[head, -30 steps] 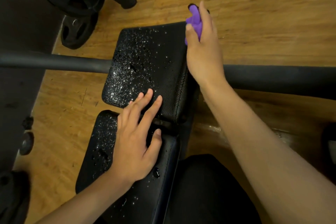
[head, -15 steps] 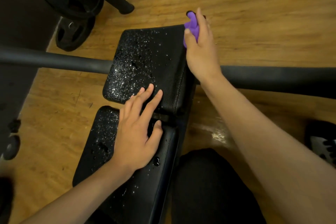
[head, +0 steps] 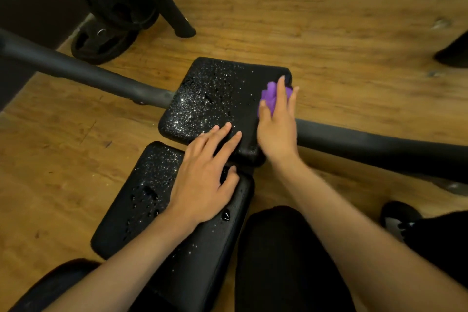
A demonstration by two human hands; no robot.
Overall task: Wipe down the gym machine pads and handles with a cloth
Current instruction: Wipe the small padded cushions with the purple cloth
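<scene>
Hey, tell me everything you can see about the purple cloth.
The purple cloth is a bunched-up piece of soft-looking fabric. It sits near the far right corner of the farther black pad, which is speckled with droplets. The right hand presses it down with straight fingers that cover most of it. Only folds between the thumb and fingers show, so its full shape is hidden.

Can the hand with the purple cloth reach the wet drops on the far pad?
Probably yes. The right hand presses the cloth on the right edge of that pad, and nothing lies between it and the drops; the left hand rests nearer.
</scene>
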